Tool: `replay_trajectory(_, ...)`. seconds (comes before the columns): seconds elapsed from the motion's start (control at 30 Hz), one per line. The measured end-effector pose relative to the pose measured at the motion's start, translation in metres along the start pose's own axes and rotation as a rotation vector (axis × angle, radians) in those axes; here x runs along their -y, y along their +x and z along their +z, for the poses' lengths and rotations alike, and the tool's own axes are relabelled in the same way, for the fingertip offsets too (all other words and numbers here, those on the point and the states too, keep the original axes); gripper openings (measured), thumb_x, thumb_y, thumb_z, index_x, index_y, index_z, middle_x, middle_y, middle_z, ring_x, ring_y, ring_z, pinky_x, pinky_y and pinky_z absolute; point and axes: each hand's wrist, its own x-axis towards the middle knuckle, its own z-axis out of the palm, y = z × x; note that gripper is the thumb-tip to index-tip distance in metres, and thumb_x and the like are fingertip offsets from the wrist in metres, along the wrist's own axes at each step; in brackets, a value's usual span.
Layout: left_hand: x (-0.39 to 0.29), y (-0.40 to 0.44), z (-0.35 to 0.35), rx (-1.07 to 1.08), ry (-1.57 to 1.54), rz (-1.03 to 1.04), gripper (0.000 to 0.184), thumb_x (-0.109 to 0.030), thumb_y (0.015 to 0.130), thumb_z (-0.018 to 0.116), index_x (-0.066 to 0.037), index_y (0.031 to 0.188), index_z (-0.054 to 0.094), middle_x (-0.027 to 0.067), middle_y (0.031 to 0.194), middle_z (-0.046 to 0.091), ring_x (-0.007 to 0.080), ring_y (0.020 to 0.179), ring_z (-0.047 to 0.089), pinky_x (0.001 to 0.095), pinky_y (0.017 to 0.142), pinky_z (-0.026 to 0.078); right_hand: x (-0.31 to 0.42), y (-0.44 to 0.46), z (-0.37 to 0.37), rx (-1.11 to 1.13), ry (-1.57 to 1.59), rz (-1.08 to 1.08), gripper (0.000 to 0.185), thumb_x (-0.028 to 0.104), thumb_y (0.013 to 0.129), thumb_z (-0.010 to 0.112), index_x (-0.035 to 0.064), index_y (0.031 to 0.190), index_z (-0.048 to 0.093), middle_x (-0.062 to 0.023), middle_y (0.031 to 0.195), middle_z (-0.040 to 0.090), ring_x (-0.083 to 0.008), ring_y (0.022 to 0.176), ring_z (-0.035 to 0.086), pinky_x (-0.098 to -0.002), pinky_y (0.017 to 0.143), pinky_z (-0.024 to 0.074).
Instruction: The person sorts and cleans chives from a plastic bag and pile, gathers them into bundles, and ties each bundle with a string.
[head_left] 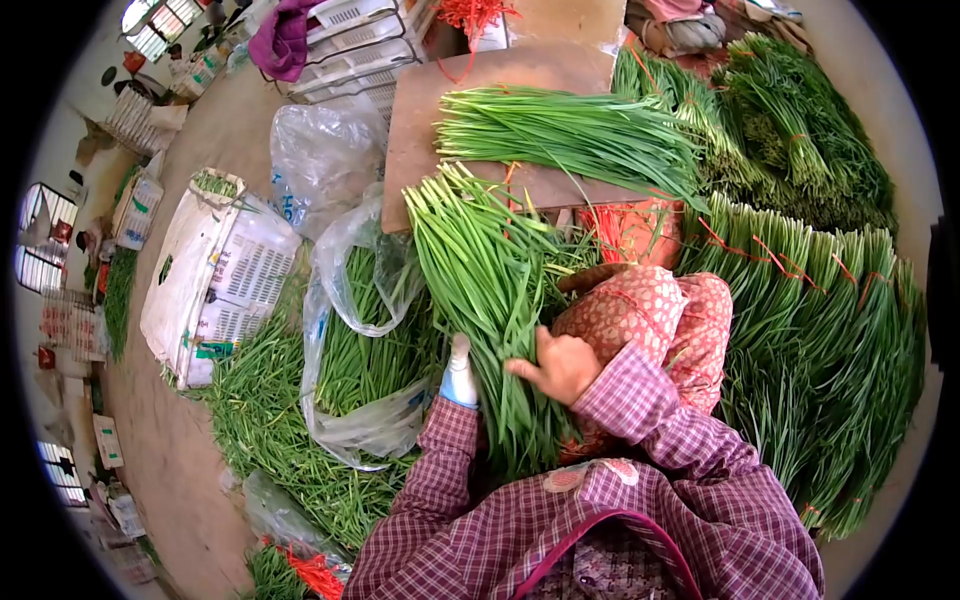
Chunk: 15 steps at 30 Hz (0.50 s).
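Observation:
A loose bunch of garlic chives (475, 255) lies slanted in front of me, pale stem ends at the top and leaf tips over my lap. My left hand (460, 372), in a white glove with a blue edge, is closed around its left side, most fingers hidden under the leaves. My right hand (562, 365) is bare and grips the leaves from the right, its thumb lying across them and the other fingers curled. Just beyond, a second bunch of garlic chives (570, 128) rests on a brown board (425, 110), its stem ends to the left.
Tied bundles of chives (810, 330) stack along the right, with more behind them (800, 130). At left, a clear plastic bag (365, 430) sits among loose greens (270, 390), near a white carton (190, 280). Red ties (475, 15) hang beyond the board by white crates (365, 55).

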Motion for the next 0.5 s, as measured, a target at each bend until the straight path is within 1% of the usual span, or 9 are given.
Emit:
replay_trajectory(0.07,0.001,0.006,-0.004,0.177,0.085,-0.001,0.093,-0.064,0.075,0.059,0.002,0.137,0.037,0.0192,0.132,0.051,0.0314,0.116,0.054,0.0429,0.100,0.045,0.008,-0.001,0.030,-0.083,-0.190,-0.071,0.053,0.049,0.088,0.056,-0.0035,0.096,0.053,-0.0084,0.048,0.053,-0.0233,0.042,0.056,-0.0377,0.040,0.0444)
replay_trajectory(0.13,-0.006,0.013,-0.005,0.330,0.020,-0.030,0.080,-0.045,0.080,0.063,0.004,0.137,0.037,0.0204,0.131,0.052,0.0311,0.118,0.053,0.0409,0.101,0.043,0.021,-0.001,0.028,-0.072,-0.249,-0.154,0.037,0.035,0.089,0.056,-0.0016,0.094,0.052,-0.0049,0.049,0.052,-0.0178,0.039,0.051,-0.0355,0.037,0.0413)
replay_trajectory(0.17,-0.008,0.014,-0.010,0.347,0.004,-0.067,0.074,-0.036,0.083,0.066,0.005,0.137,0.036,0.0210,0.131,0.052,0.0310,0.119,0.053,0.0399,0.102,0.043,0.025,0.002,0.026,0.050,-0.238,-0.212,0.024,0.019,0.087,0.052,-0.0040,0.092,0.052,-0.0077,0.053,0.054,-0.0184,0.039,0.051,-0.0360,0.037,0.0405)
replay_trajectory(0.2,-0.015,0.011,-0.020,0.334,0.089,-0.114,0.066,-0.026,0.087,0.062,0.007,0.137,0.035,0.0220,0.131,0.052,0.0293,0.117,0.054,0.0362,0.099,0.046,0.033,-0.002,0.020,-0.111,-0.374,-0.319,0.017,0.011,0.083,0.049,-0.0048,0.086,0.053,-0.0111,0.057,0.057,-0.0198,0.040,0.052,-0.0357,0.038,0.0409)
replay_trajectory(0.23,-0.023,0.004,-0.016,0.271,-0.086,-0.219,0.049,-0.009,0.087,0.052,0.010,0.131,0.042,0.0214,0.126,0.056,0.0244,0.113,0.058,0.0313,0.096,0.047,0.036,-0.001,0.021,-0.116,-0.334,-0.357,0.017,0.010,0.083,0.048,-0.0053,0.083,0.054,-0.0123,0.058,0.057,-0.0209,0.042,0.053,-0.0357,0.039,0.0414)
replay_trajectory(0.27,-0.033,-0.005,-0.011,0.203,-0.013,-0.201,0.047,-0.011,0.086,0.052,0.011,0.127,0.046,0.0227,0.123,0.057,0.0269,0.108,0.060,0.0332,0.095,0.047,0.040,0.001,0.022,-0.123,-0.294,-0.397,0.016,0.009,0.082,0.047,-0.0058,0.080,0.055,-0.0135,0.059,0.057,-0.0219,0.044,0.054,-0.0357,0.039,0.0419)
replay_trajectory(0.4,-0.068,-0.036,0.009,-0.100,0.226,-0.069,0.043,-0.007,0.076,0.056,0.013,0.114,0.055,0.0242,0.105,0.065,0.0315,0.101,0.063,0.0386,0.095,0.048,0.058,-0.008,0.012,-0.134,-0.135,-0.445,0.054,0.051,0.084,0.058,-0.0021,0.075,0.058,-0.0107,0.057,0.057,-0.0217,0.045,0.055,-0.0355,0.040,0.0428)
replay_trajectory(0.43,-0.080,-0.042,0.008,-0.130,0.318,-0.054,0.041,-0.007,0.075,0.056,0.012,0.112,0.056,0.0236,0.102,0.065,0.0308,0.098,0.064,0.0386,0.091,0.050,0.063,-0.011,-0.006,-0.137,-0.129,-0.451,0.054,0.051,0.084,0.058,-0.0021,0.075,0.058,-0.0107,0.057,0.057,-0.0217,0.045,0.055,-0.0355,0.040,0.0428)
replay_trajectory(0.5,-0.091,-0.054,-0.004,-0.156,0.277,-0.005,0.035,-0.006,0.074,0.058,0.011,0.105,0.060,0.0205,0.093,0.067,0.0287,0.089,0.066,0.0390,0.081,0.054,0.063,-0.008,-0.051,0.357,-0.146,-0.549,0.058,0.058,0.083,0.056,0.0022,0.068,0.061,-0.0090,0.048,0.052,-0.0231,0.041,0.054,-0.0362,0.040,0.0430)
